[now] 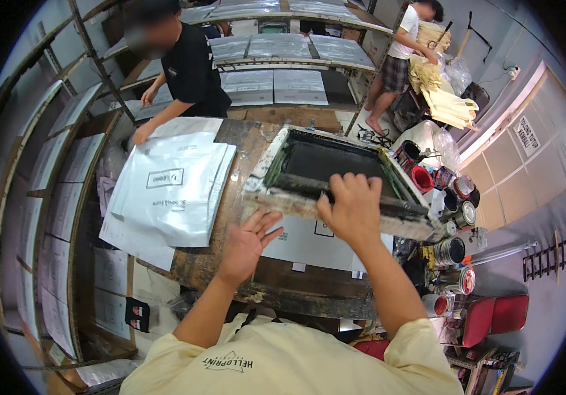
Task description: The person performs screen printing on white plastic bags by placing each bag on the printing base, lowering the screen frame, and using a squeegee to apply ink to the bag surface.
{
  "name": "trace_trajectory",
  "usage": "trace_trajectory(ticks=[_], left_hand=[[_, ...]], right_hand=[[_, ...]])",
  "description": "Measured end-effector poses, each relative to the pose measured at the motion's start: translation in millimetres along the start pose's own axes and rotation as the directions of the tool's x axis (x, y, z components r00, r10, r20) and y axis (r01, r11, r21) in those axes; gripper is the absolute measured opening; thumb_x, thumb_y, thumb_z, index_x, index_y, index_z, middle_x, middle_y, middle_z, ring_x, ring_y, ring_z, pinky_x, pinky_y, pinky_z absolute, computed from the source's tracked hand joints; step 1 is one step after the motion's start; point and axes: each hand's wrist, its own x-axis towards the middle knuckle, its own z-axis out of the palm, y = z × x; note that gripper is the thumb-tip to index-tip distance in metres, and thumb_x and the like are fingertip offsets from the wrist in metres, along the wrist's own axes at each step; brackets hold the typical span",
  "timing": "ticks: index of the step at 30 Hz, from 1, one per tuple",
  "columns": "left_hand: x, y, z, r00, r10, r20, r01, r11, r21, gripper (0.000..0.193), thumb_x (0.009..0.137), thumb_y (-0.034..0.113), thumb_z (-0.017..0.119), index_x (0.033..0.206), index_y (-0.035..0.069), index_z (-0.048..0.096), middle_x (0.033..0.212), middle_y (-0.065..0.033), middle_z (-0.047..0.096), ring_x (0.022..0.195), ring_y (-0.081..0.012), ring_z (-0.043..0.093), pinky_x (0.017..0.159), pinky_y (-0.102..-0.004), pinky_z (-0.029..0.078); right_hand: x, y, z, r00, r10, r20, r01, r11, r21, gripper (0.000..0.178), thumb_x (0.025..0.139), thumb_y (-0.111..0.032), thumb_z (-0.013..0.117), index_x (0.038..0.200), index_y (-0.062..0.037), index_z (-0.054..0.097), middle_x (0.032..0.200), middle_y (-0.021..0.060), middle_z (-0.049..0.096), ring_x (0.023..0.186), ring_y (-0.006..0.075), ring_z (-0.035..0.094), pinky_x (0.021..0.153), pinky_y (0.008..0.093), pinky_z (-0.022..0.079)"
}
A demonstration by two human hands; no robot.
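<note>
A screen printing frame [388, 226], with a dark mesh and ink-stained white edges, stands tilted over the worktable, its near side raised. My right hand [354, 207] is closed over that near side, fingers curled toward the mesh. A dark bar [296, 182], perhaps a squeegee, runs along there; my hand hides part of it. Just below the frame's left corner, my left hand [246, 247] is open, palm up and fingers spread, holding nothing. Under the frame lies a pale printed bag [296, 247], partly covered. Left of it rests a stack of silvery-white printed bags [194, 178].
A co-worker in black [194, 72] reaches to the stack's far left edge. Racks with printed sheets [66, 210] stand left and behind. Ink cans [450, 250] crowd the table's right side, near a red chair [510, 313]. Another person [394, 52] stands far right.
</note>
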Motion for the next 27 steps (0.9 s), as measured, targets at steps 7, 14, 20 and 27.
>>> trace_trajectory(ticks=[7,14,20,27], left_hand=[[-60,-172,-47,0.996,-0.074,-0.051,0.046,-0.073,0.996,0.108,0.090,0.084,0.046,0.165,0.009,0.027,0.169,-0.0326,0.009,0.156,-0.0533,-0.001,0.114,-0.0772,-0.009],[-59,-179,-35,0.979,-0.169,-0.113,0.094,-0.116,0.989,0.115,0.088,0.086,0.044,0.161,-0.002,0.030,0.168,-0.0313,0.014,0.158,-0.0485,0.003,0.116,-0.0760,-0.009],[-65,-178,-30,0.987,-0.096,-0.132,0.117,-0.147,0.982,0.116,0.089,0.085,0.044,0.158,-0.007,0.033,0.168,-0.0274,0.021,0.158,-0.0465,0.006,0.116,-0.0755,-0.009],[10,-119,18,0.990,0.128,-0.056,0.022,0.256,0.967,0.074,0.098,0.052,0.063,0.140,-0.008,0.056,0.144,-0.0253,0.057,0.137,-0.0400,0.051,0.114,-0.0609,0.033]], right_hand=[[67,19,-20,0.999,-0.015,-0.050,0.014,1.000,-0.017,0.028,0.090,-0.033,0.063,0.090,-0.0047,0.065,0.085,0.0117,0.065,0.088,0.0317,0.063,0.083,0.0492,0.039],[90,28,-20,0.991,-0.029,-0.129,0.029,1.000,0.003,0.032,0.092,-0.034,0.062,0.088,-0.0038,0.069,0.079,0.0143,0.066,0.083,0.0331,0.064,0.080,0.0463,0.041],[81,24,-19,0.995,0.001,-0.101,0.001,1.000,0.023,0.038,0.092,-0.039,0.062,0.091,-0.0025,0.071,0.081,0.0151,0.068,0.086,0.0344,0.066,0.087,0.0462,0.044],[86,25,-16,0.994,0.004,-0.112,-0.001,1.000,0.027,0.040,0.093,-0.041,0.060,0.090,-0.0025,0.072,0.084,0.0150,0.070,0.086,0.0348,0.068,0.086,0.0473,0.044]])
